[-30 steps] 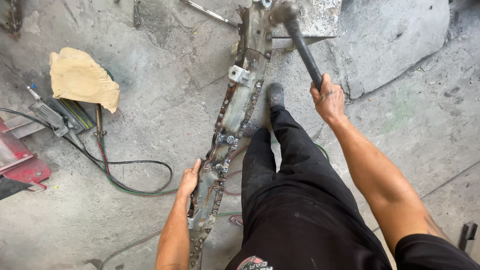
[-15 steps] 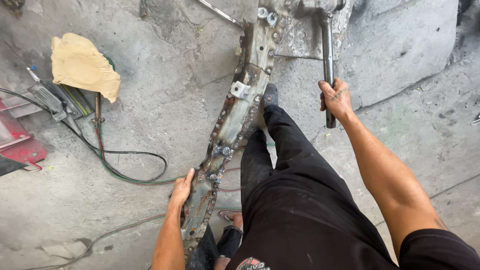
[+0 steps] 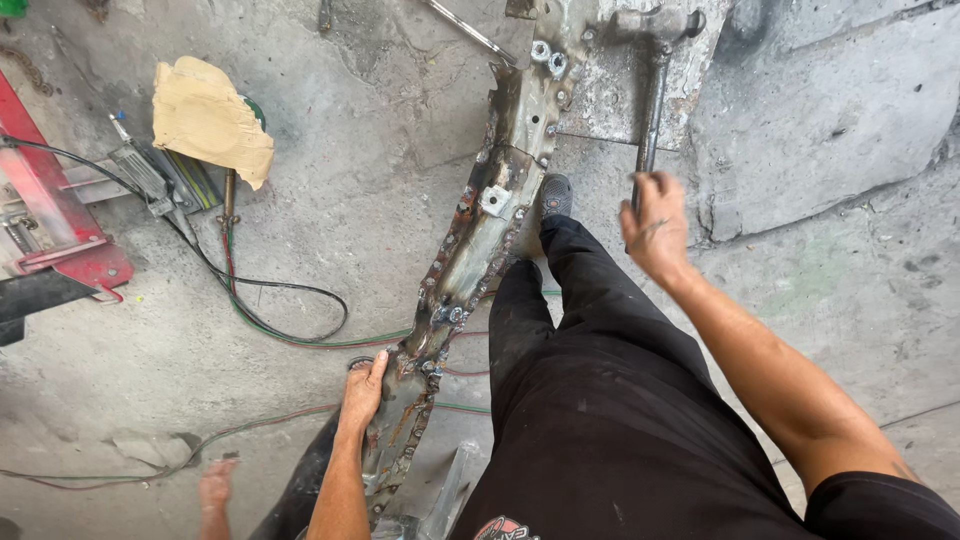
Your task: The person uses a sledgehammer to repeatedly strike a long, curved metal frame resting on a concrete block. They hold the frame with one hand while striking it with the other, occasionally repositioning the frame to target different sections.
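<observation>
Now the hammer [image 3: 652,60] has come down: a second ago its head was lifted and tilted toward the person, half a second ago it was already upright, and at this moment the head lies at the far end of the rusty metal beam [image 3: 470,255], on or just above the grey plate [image 3: 620,95] there; whether it touches, I cannot tell. I judge this is the end of one blow, so the hammering work is going on.

Nearest, at about 7 o'clock from the view centre, the left hand [image 3: 362,392] lies on the near part of the beam, fingers curled over its left edge, pressing it down. It sits at the same place as before. A bare foot [image 3: 215,485] shows at the lower left, beside the beam's near end. The black trouser leg [image 3: 590,330] stretches along the beam's right side, and the shoe [image 3: 555,195] is set against the beam in the middle.

At 1 o'clock, the right hand [image 3: 655,225] is closed tight around the lower end of the hammer handle.

For room: the right side of the beam, toward 3 o'clock, is bare concrete floor [image 3: 850,280]. The left side is more crowded: thin hoses [image 3: 290,320] lie in a loop near the beam, and farther, at 10 o'clock, lie a piece of cardboard [image 3: 205,120] and a red machine [image 3: 45,220].
</observation>
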A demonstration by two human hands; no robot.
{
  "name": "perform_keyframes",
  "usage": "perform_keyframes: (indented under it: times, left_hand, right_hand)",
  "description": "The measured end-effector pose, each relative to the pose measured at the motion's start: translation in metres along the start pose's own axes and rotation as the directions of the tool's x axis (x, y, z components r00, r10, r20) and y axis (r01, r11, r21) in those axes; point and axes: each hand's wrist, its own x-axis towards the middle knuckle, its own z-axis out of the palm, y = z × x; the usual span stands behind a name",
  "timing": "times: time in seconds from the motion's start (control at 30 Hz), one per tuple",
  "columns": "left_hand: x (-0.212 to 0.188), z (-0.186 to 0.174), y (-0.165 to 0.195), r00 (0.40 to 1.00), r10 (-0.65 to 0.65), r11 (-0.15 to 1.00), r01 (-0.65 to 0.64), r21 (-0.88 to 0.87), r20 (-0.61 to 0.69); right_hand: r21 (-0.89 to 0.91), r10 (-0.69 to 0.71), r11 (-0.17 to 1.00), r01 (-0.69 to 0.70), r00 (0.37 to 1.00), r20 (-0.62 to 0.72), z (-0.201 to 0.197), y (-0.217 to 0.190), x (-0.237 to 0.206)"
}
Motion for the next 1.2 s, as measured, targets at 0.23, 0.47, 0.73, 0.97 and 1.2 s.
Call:
perform_keyframes:
  times: [0.23,0.47,0.73,0.97,1.2]
  left_hand:
    - [-0.034,0.007,0.016,0.996,-0.093,0.995,0.092,0.032,0.005]
    - [-0.095,0.015,0.042,0.979,0.112,0.993,-0.105,0.048,-0.169]
    - [-0.171,0.019,0.079,0.976,0.078,0.984,-0.044,0.170,-0.202]
    - [-0.209,0.041,0.095,0.941,0.121,0.974,-0.052,0.219,-0.317]
    - [-0.227,0.063,0.100,0.881,0.335,0.929,-0.250,0.273,-0.333]
  right_hand:
    - [0.365,-0.230,0.884,-0.291,0.407,0.884,0.024,-0.095,-0.026]
    - [0.228,-0.338,0.460,-0.858,0.068,0.939,0.035,-0.159,-0.050]
    - [0.235,-0.364,0.273,-0.933,0.126,0.923,-0.012,-0.192,-0.066]
    - [0.277,-0.304,0.136,-0.951,0.226,0.925,-0.033,-0.207,-0.085]
    - [0.403,-0.211,0.034,-0.915,0.387,0.897,-0.038,-0.210,-0.109]
